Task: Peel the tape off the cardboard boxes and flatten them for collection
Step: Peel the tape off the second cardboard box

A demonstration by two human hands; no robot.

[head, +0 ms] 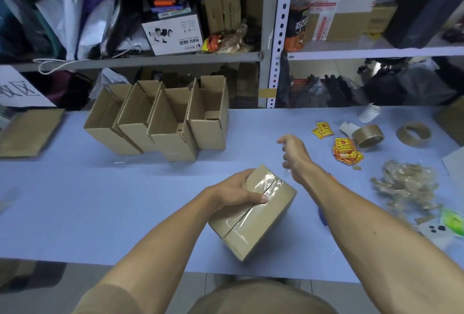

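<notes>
Table point(125, 213): my work surface, under both hands.
Four open boxes point(160, 118): parked beyond my left hand, probably awaiting flattening.
Taped box point(253, 210): my left hand point(233, 194) grips its far end, I judge to steady it.
Right hand point(293, 155): raised beyond the box, fingers curled; whether it pinches tape, I cannot tell.
Tape scraps point(406, 185): heaped right of it.

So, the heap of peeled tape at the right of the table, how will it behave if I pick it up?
The heap of peeled tape looks crumpled and thin, so probably very light and floppy. Cardboard scraps cling to it, so it is likely still sticky and may come up in one clump.
</notes>
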